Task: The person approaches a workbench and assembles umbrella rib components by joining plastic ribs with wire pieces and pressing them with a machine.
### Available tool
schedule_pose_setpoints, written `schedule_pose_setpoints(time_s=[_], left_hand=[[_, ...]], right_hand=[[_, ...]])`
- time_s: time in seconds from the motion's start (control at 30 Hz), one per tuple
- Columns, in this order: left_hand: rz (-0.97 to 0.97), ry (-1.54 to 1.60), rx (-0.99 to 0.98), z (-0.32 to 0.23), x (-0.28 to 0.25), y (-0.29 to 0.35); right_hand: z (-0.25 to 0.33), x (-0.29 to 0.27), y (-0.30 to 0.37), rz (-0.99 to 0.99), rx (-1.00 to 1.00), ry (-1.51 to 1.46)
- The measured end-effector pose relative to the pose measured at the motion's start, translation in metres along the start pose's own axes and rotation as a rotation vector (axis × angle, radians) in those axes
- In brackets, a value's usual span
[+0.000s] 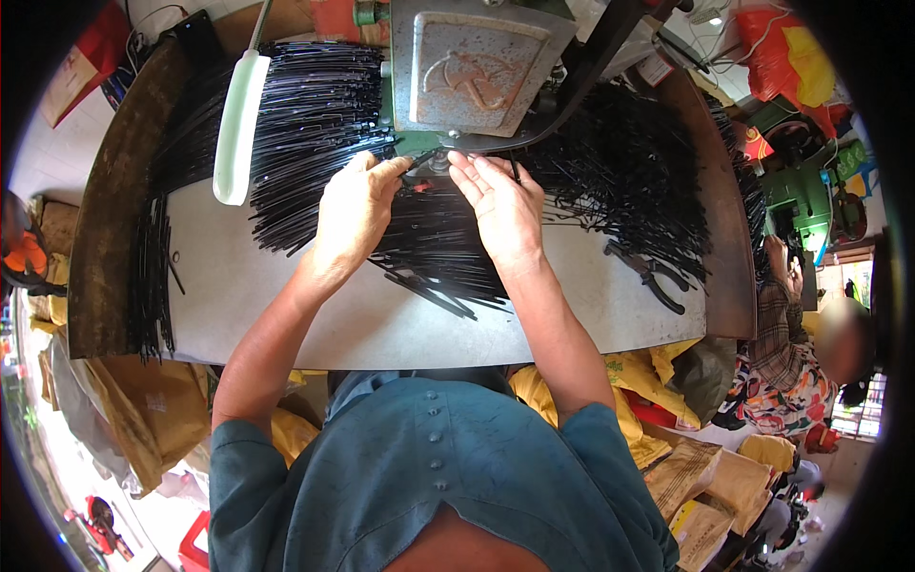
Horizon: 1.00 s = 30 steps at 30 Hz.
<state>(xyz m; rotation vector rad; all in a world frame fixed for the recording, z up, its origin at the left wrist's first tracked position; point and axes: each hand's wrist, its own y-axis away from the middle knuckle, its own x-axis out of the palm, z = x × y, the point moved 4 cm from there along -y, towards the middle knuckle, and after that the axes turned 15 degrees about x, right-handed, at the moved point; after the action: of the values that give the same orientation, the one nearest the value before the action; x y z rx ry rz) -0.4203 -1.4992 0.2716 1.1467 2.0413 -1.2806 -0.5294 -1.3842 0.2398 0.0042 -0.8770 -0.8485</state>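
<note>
My left hand is closed, thumb and forefinger pinching a thin black rod under the head of a green bench press with a worn metal front plate. From the other side my right hand reaches to the same spot, its fingertips drawn together close to the press point. What those fingertips hold is too small to make out. Beneath and between my hands lies a loose bundle of black rods. A dense stack of black rods lies beside my left hand.
More black rods are heaped to the right, near dark-handled pliers on the metal tabletop. A pale long handle hangs at upper left. Raised brown edging bounds the table. At far right another person sits by a green machine.
</note>
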Motion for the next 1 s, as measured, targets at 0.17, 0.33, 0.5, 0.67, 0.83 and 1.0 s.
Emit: schedule_pose_setpoints(time_s=[0.17,0.33,0.5,0.67,0.83,1.0], left_hand=[[-0.009,-0.002,0.003,-0.002,0.004,-0.001],[0.013,-0.015,0.025,0.004,0.006,-0.004],[0.016,-0.315,0.23,-0.001,0.004,-0.001],[0.099,-0.348,0.252,-0.008,-0.015,-0.002],[0.363,0.544,-0.355,0.01,-0.02,0.008],[0.325,1.222,-0.704,-0.024,0.018,0.043]], right_hand=[[0.001,-0.004,0.0,0.003,-0.002,-0.007],[0.001,-0.004,0.0,-0.02,-0.023,0.004],[0.0,-0.001,-0.005,-0.024,-0.031,0.012],[0.001,-0.001,-0.005,-0.028,-0.029,0.04],[0.02,-0.031,0.006,-0.026,0.119,0.334],[-0.002,0.002,0.025,0.087,0.335,0.591]])
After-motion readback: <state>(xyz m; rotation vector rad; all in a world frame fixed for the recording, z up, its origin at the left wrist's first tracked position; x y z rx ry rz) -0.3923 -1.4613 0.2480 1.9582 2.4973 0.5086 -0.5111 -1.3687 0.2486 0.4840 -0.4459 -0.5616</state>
